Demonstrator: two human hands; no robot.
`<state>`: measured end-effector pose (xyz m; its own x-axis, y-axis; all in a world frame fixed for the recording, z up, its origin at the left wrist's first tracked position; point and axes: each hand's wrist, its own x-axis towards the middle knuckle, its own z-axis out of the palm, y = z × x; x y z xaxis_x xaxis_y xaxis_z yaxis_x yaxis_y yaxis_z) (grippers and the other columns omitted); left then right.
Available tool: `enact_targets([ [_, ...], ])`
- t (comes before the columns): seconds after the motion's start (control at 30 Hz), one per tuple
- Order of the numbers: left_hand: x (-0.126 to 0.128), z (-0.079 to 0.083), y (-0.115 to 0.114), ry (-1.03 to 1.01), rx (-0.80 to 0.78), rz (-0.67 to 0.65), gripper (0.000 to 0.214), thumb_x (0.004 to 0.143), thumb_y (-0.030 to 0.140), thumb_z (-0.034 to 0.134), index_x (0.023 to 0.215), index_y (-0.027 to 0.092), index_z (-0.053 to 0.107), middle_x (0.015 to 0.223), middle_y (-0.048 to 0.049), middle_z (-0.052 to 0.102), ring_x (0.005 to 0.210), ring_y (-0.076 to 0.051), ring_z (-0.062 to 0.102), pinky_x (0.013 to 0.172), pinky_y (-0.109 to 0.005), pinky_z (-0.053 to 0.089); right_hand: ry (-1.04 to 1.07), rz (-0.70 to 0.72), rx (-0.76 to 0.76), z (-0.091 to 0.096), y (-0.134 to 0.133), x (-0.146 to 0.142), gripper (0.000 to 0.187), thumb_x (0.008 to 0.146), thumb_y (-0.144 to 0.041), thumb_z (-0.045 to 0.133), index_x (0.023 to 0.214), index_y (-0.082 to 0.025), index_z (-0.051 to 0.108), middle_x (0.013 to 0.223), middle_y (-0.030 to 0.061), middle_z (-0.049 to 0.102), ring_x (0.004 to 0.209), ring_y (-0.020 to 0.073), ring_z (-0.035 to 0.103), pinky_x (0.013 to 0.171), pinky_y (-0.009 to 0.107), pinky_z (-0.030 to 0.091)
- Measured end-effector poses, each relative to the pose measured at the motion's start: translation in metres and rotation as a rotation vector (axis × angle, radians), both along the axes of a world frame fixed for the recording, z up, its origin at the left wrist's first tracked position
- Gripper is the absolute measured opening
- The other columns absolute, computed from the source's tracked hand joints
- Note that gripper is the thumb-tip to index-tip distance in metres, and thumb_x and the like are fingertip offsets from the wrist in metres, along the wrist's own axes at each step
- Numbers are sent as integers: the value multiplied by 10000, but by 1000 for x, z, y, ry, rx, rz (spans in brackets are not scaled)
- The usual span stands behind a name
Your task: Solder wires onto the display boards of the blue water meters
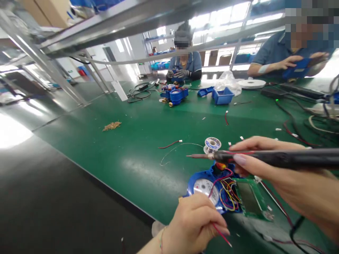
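My right hand [275, 173] grips a black soldering iron [254, 157], its tip pointing left above the table. My left hand [194, 225] is closed on a thin red wire [221, 233], whose bare end sticks out at lower right. Just beyond that hand lies a blue water meter [194, 181] with a round white dial [203, 187]. Coloured wires [227, 192] run from its housing to a green circuit board with a display [251, 197]. Behind the iron stands a solder spool [212, 143], with a strand of solder [172, 150] curling leftward onto the table.
Loose red wires with white connectors [171, 144] lie about the green table [143, 130]. Brass pieces [112, 126] form a heap at left. Further back are blue meters [174, 94], a blue bin [222, 96] and two people at work. Cables [296, 123] tangle at right; a metal shelf hangs overhead.
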<state>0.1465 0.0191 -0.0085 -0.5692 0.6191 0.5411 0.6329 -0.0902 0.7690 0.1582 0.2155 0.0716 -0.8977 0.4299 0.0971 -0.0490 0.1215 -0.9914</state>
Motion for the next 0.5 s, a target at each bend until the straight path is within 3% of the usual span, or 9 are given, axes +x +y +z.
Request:
enact_targets([
  [0.03,0,1,-1,6,-11,-12,180,836,282,575,703,169,619,647,-37,637,588,-117,574,544,-219,440,-54,108,71,4,-8,-17,323,505,-376,797,721,-170,675,629,50,615,543,185,584,392,223,456],
  [0.13,-3,2,-1,40,-19,-54,265,871,306,510,674,160,612,628,-42,644,593,-122,581,561,-218,447,-190,307,68,2,-23,-60,296,555,-388,754,711,-152,670,553,37,600,457,125,534,369,178,421],
  [0.33,-11,-2,1,94,73,-66,395,891,356,444,624,121,617,578,-39,607,530,-105,552,537,-191,454,-334,425,52,-28,-31,-101,293,575,-317,783,774,-132,672,602,53,631,502,138,576,404,183,466],
  [0.43,-10,4,-3,112,-52,-46,348,890,311,441,664,129,632,633,-12,629,594,-82,591,609,-142,466,-358,447,62,-35,-35,-105,307,619,-341,760,823,-134,663,654,58,650,545,124,589,459,169,491],
  [0.5,-7,12,-9,114,-231,-25,281,881,235,433,715,149,644,702,19,658,699,-61,620,714,-113,448,-362,454,72,-36,-38,-104,310,663,-363,724,863,-137,652,711,63,664,589,103,593,528,146,502],
])
